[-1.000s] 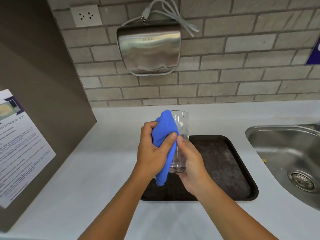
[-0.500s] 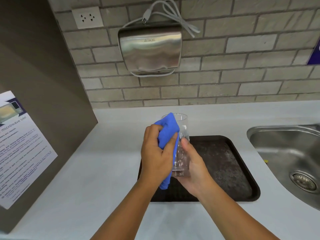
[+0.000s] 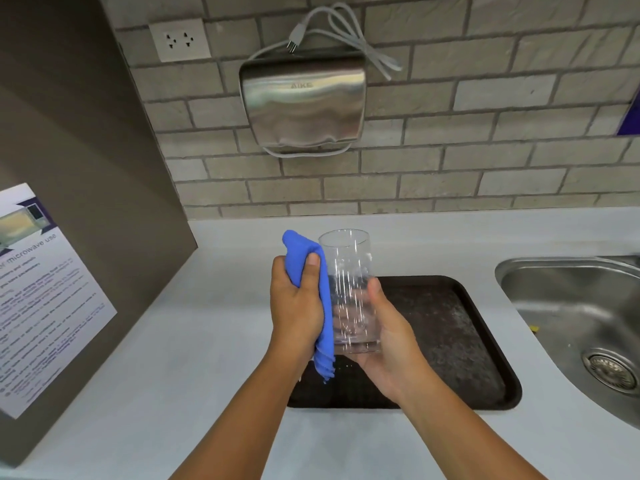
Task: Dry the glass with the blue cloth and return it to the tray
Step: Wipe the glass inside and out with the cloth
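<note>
A clear, tall glass [image 3: 348,271] stands upright in the air above the left part of the dark brown tray [image 3: 457,327]. My right hand [image 3: 388,337] cups its base and lower side, thumb along the right wall. My left hand [image 3: 294,306] grips the bunched blue cloth [image 3: 320,306] and presses it against the glass's left side. The cloth's loose end hangs below my left palm. The cloth lies outside the glass.
The tray lies on a pale counter [image 3: 194,341]. A steel sink [image 3: 581,320] with a drain is at the right. A steel hand dryer [image 3: 303,102] and a wall socket [image 3: 180,39] are on the brick wall. A brown box with a notice [image 3: 41,292] stands at the left.
The cloth has shifted from over the glass's front and rim to its left side, so more of the glass shows. Both hands hold their grips above the tray.
</note>
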